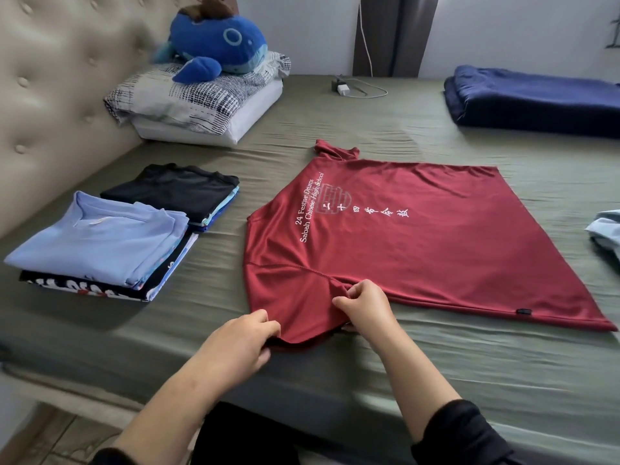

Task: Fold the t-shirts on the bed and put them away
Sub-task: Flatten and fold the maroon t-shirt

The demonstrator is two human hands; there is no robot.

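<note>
On your left, two stacks of folded shirts (110, 236) already sit on the bed (369, 364), one topped with light blue, one with black, so a good share of the folding looks done. In the middle, the red t-shirt (419, 236) lies spread flat, print up, collar toward the pillows (198, 99), not yet folded. Your left hand (245, 340) pinches the near sleeve's hem, fingers closed on the cloth. Your right hand (365, 307) grips the same sleeve just beside it, near the underarm seam, fingers bunched shut on fabric. At the far right edge, a pale blue garment (607, 229) waits unfolded. Nothing appears put away yet.
</note>
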